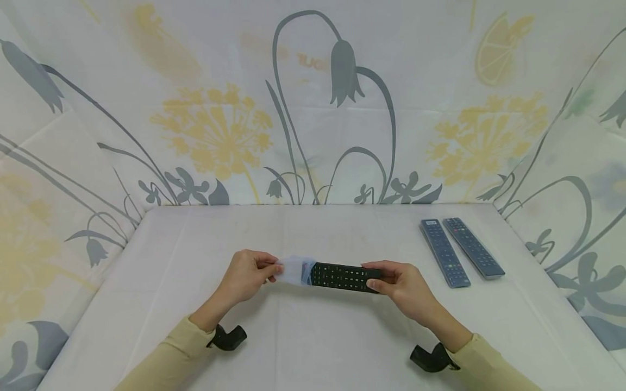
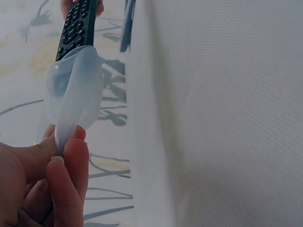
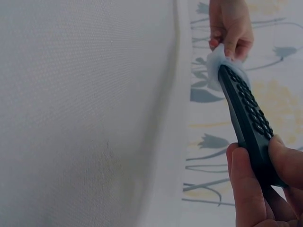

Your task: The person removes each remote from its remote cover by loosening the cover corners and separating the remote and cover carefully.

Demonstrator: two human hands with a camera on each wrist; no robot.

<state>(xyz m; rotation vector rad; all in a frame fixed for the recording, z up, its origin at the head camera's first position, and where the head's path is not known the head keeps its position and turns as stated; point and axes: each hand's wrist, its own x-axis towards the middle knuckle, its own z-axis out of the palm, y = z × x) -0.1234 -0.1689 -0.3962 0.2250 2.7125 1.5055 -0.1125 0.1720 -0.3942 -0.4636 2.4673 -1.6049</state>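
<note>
A black remote control (image 1: 339,276) is held above the white table, lying nearly level from left to right. My right hand (image 1: 408,288) grips its right end, thumb on the button side and fingers behind, as the right wrist view also shows. A translucent bluish plastic sleeve (image 1: 293,270) covers the remote's left end. With thumb and fingertips, my left hand (image 1: 249,277) pinches the closed-looking far end of that sleeve (image 2: 75,90). The remote's keys (image 3: 248,101) face up and stay uncovered along most of its length.
Two more remotes, a left one (image 1: 444,252) and a right one (image 1: 473,247), lie side by side at the table's right, both with a bluish sheen. Patterned cloth (image 1: 313,108) walls in the white table (image 1: 313,342) at the back and sides.
</note>
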